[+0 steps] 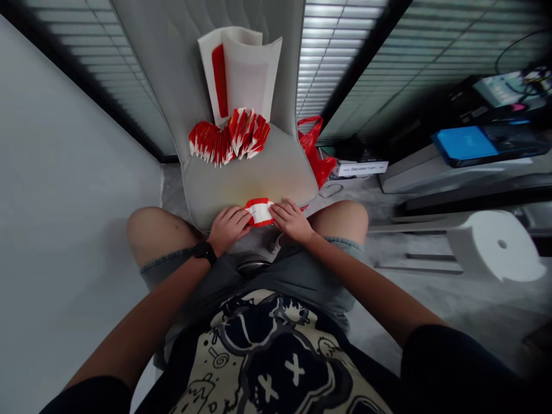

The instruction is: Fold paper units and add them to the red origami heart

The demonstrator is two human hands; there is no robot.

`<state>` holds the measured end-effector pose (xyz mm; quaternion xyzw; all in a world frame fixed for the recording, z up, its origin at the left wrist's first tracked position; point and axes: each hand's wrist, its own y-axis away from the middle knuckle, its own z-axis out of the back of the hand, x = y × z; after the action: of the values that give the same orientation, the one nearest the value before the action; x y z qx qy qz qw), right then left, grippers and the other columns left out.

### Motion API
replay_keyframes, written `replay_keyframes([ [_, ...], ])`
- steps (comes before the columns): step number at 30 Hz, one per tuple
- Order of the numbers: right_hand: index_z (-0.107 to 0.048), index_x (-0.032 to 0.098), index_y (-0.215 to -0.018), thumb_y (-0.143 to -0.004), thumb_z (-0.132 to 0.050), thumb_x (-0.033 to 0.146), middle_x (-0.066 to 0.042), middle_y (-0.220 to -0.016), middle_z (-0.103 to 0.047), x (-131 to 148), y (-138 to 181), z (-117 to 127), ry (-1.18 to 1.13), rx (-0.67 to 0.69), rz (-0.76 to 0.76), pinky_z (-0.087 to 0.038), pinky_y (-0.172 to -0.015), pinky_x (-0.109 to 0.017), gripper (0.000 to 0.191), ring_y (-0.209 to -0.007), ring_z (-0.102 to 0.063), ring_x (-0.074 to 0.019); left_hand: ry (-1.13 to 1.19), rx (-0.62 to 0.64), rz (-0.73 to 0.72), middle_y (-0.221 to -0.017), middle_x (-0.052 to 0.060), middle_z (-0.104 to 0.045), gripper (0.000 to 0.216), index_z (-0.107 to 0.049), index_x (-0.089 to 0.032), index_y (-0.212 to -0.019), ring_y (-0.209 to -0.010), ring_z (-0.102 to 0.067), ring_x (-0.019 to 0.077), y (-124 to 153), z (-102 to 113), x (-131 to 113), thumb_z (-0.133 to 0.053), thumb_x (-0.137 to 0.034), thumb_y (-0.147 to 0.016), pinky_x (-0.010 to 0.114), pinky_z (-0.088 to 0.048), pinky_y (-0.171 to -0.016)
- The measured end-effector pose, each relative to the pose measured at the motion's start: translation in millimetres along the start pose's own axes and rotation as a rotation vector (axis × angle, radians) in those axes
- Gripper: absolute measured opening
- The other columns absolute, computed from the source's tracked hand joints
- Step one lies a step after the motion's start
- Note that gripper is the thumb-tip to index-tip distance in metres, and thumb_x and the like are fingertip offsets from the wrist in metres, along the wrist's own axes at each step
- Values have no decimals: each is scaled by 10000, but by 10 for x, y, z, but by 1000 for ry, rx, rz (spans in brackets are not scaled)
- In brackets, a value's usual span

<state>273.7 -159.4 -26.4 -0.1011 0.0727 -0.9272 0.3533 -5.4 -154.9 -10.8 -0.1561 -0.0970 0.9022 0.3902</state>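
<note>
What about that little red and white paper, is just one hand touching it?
No, the left hand holds one end of the red and white paper and the right hand holds the other.

From close above the dark printed T-shirt, the head camera looked forward and down at a grey padded chair.

so the paper piece is bright red with a white middle, the pleated stack is red and white too, chair's plain grey, bag's red, stool's white, watch black, tee's dark with cream cartoon doodles and pale Xs
</note>
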Motion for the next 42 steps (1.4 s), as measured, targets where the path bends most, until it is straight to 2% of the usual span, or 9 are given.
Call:
replay_keyframes([
  [3, -588, 156, -1409, -1009, -509, 188, -151, -1346, -659, 19, 3, 22, 15, 4, 15, -365, -1186, -592, 408, -1253, -586, -286, -33, -6, 2, -1221, 108, -709, 325, -661, -207, -1267, -1139, -624, 273, -55, -33, -63, -542, -245, -967, 438, -496, -966],
  [6, -595, 156, -1397, -1002, -519, 167, -155, -1366, -644, 37, -12, 29, 23, 7, 13, -364, -1186, -594, 403, -1277, -572, -290, -50, 0, -12, -1296, 119, -683, 353, -654, -214, -1298, -1194, -608, 286, -80, -52, -76, -544, -233, -964, 453, -500, -957],
  [16, -597, 159, -1395, -1018, -480, 179, -146, -1412, -617, 49, -7, 13, 27, 5, 1, -344, -1198, -592, 395, -1335, -536, -294, 14, 31, -115, -1407, 89, -633, 419, -572, -205, -1401, -1326, -569, 247, -17, -114, 46, -432, -131, -1013, 470, -441, -1115],
  [19, -611, 167, -1381, -1010, -500, 196, -136, -1404, -624, 45, -35, 67, 22, 31, 4, -319, -1209, -589, 388, -1319, -545, -294, 46, -6, -79, -1424, 109, -616, 433, -545, -180, -1426, -1335, -567, 228, -1, -137, 41, -417, -125, -1015, 453, -423, -1146],
  [22, -640, 176, -1349, -991, -535, 204, -132, -1382, -637, 28, -87, 162, -18, 64, 2, -310, -1214, -572, 374, -1295, -555, -288, 78, -28, -40, -1382, 106, -649, 391, -605, -181, -1354, -1300, -595, 224, -18, -132, 34, -427, -129, -1009, 450, -429, -1140],
  [26, -689, 190, -1276, -993, -526, 220, -124, -1307, -676, -19, -172, 288, -82, 90, -4, -307, -1210, -548, 328, -1237, -579, -271, 130, -29, 2, -1322, 89, -682, 321, -672, -213, -1242, -1234, -619, 236, -61, -99, 22, -462, -162, -1004, 458, -467, -1075],
  [30, -728, 222, -1178, -1008, -513, 261, -94, -1224, -712, -96, -248, 338, -208, 99, -69, -307, -1187, -549, 276, -1160, -613, -251, 165, -93, 142, -1228, 116, -677, 292, -696, -201, -1177, -1129, -610, 244, -74, -102, 6, -449, -247, -1028, 425, -501, -968],
  [34, -729, 228, -1124, -1003, -533, 285, -77, -1165, -729, -167, -302, 309, -335, 89, -124, -274, -1178, -552, 238, -1127, -623, -243, 171, -82, 193, -1049, 88, -703, 291, -683, -193, -1155, -1021, -585, 247, -85, -137, -3, -433, -292, -1042, 410, -468, -900],
  [42, -697, 195, -1030, -1050, -434, 385, -91, -1088, -715, -179, -364, 111, -398, 20, -269, -259, -1177, -495, 325, -1062, -623, -220, 170, -141, 363, -995, 100, -703, 317, -666, -177, -1119, -1008, -570, 263, -192, -160, -74, -392, -318, -1044, 412, -434, -896],
])
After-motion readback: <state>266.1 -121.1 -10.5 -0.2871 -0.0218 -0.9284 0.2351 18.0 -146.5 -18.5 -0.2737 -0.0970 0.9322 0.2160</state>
